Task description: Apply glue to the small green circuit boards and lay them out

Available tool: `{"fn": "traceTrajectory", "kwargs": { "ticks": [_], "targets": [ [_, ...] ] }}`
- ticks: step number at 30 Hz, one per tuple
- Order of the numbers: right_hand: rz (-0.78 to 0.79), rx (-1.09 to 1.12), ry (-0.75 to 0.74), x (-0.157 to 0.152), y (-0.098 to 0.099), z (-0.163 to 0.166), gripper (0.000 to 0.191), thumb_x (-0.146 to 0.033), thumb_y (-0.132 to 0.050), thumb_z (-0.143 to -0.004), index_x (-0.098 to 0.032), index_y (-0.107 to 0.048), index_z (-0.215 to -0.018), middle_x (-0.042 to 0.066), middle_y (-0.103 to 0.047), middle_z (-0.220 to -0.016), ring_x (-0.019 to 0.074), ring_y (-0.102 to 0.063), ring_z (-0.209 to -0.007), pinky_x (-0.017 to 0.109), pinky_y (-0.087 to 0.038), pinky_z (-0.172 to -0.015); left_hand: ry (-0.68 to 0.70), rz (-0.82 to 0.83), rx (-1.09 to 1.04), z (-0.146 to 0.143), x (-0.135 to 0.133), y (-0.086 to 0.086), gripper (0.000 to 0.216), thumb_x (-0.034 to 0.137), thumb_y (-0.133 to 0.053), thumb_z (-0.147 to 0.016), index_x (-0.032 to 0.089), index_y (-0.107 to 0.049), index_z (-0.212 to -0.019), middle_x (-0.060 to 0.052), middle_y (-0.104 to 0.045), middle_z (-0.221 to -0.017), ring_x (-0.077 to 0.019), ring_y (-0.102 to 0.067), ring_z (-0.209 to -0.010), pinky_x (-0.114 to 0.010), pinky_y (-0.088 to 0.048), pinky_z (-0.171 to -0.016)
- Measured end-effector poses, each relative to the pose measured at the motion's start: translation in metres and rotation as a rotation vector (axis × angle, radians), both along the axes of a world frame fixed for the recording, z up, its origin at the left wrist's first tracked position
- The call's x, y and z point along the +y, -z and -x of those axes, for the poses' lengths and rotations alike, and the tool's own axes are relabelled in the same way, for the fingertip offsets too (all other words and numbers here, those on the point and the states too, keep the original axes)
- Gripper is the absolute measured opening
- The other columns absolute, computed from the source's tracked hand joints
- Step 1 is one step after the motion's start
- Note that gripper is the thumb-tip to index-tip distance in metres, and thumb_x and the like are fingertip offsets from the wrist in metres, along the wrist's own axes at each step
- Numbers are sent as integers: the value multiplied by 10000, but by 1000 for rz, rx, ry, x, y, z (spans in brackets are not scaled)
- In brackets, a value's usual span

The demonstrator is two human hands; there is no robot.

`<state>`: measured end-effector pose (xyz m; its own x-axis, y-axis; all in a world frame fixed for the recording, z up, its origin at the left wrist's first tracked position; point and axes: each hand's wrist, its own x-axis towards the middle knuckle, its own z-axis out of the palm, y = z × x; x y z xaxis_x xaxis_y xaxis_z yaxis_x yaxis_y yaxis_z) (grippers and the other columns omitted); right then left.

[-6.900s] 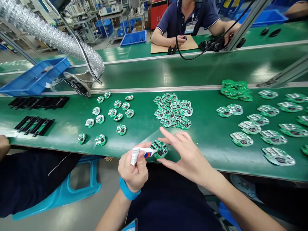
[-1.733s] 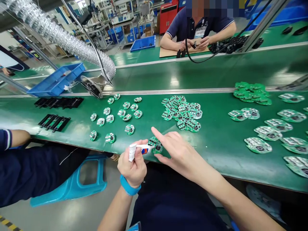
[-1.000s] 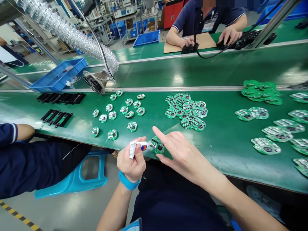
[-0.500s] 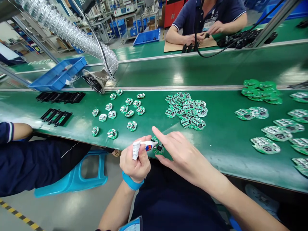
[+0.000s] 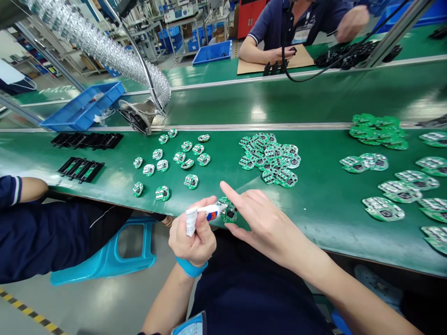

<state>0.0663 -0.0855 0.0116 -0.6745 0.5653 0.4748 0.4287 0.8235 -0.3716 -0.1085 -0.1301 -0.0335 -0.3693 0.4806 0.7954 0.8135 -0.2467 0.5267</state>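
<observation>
My left hand (image 5: 193,235) is closed round a small white squeeze tube (image 5: 206,213) with a blue and orange mark and a folded, printed end. The tube's nozzle points right, at the face of a green circuit board (image 5: 228,211) by the table's front edge. My right hand (image 5: 258,216) is beside this board, index finger and thumb stretched apart around its right side. That side of the board is partly hidden, and firm contact cannot be made out. A pile of similar round boards (image 5: 270,156) lies behind my hands, and several single boards (image 5: 162,193) are spread to the left.
More boards (image 5: 384,209) lie at the right. Black frames (image 5: 81,169) and a blue tray (image 5: 84,109) are at the left, near a silver duct (image 5: 159,88). Opposite, a co-worker (image 5: 265,42) handles black parts. Another person's arm (image 5: 33,188) is at the left edge.
My left hand and the tube have moved slightly left, drawing the nozzle back a little across the board. My right hand has barely moved. The co-worker opposite has raised one hand.
</observation>
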Motion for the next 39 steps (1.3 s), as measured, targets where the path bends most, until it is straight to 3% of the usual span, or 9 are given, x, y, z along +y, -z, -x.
{"fn": "traceTrajectory", "kwargs": {
  "ticks": [5, 10, 14, 21, 25, 29, 33, 39],
  "targets": [
    [7, 11, 3, 1, 1, 1, 882, -123, -559, -1016, -175, -26, -1717, 104, -649, -1055, 275, -582, -947, 417, -550, -866, 72, -36, 81, -12, -4, -2, 204, 310, -582, -1040, 168, -721, -1089, -71, -812, -862, -174, -764, -678, -283, -613, -678],
    [2, 6, 12, 0, -1, 1, 863, -129, -522, -1028, -185, -5, -1717, 103, -652, -1043, 275, -599, -953, 420, -557, -856, 7, -142, 149, -9, 3, -2, 204, 312, -631, -1024, 156, -722, -1117, -73, -810, -831, -177, -763, -674, -276, -597, -660],
    [8, 8, 7, 1, 0, 2, 861, -146, -528, -1029, -174, -10, -1716, 110, -659, -1058, 276, -591, -937, 421, -561, -839, 24, -116, 106, -8, 5, -4, 199, 290, -614, -1032, 151, -717, -1130, -60, -814, -831, -159, -743, -621, -266, -588, -638],
    [49, 12, 4, 0, 0, 3, 867, -145, -520, -1028, -198, 2, -1718, 113, -670, -1087, 280, -612, -965, 435, -564, -862, -84, -127, 203, -6, 9, 0, 217, 335, -608, -1036, 156, -729, -1059, -80, -814, -833, -182, -760, -666, -284, -589, -656],
    [98, 18, -3, 1, 4, 1, 902, -162, -582, -1011, -213, -25, -1719, 137, -675, -1163, 300, -620, -1039, 448, -562, -889, -60, -148, 102, -1, 7, -1, 220, 331, -608, -1035, 146, -709, -1097, -71, -814, -829, -168, -736, -610, -282, -582, -616],
    [57, -1, 21, 18, 13, 5, 941, -179, -640, -978, -200, -56, -1716, 135, -695, -1120, 312, -628, -1013, 472, -538, -906, -163, -163, -116, 14, -5, -11, 254, 343, -568, -1050, 148, -724, -1001, -57, -802, -791, -109, -590, -434, -248, -496, -467],
    [3, -43, -23, 54, 15, 38, 959, -206, -679, -949, -192, -93, -1708, 114, -730, -1081, 303, -635, -973, 485, -497, -926, -290, -110, -314, 43, -24, -14, 323, 366, -543, -1058, 138, -727, -922, -47, -787, -763, -71, -490, -376, -223, -428, -402],
    [28, -176, -107, 99, 1, 139, 830, -212, -684, -908, -110, -311, -1643, 145, -755, -1101, 321, -602, -1064, 463, -429, -946, -431, -93, -419, 87, -50, 3, 337, 408, -559, -1041, 126, -725, -960, -55, -781, -760, -86, -514, -397, -227, -453, -422]
  ]
}}
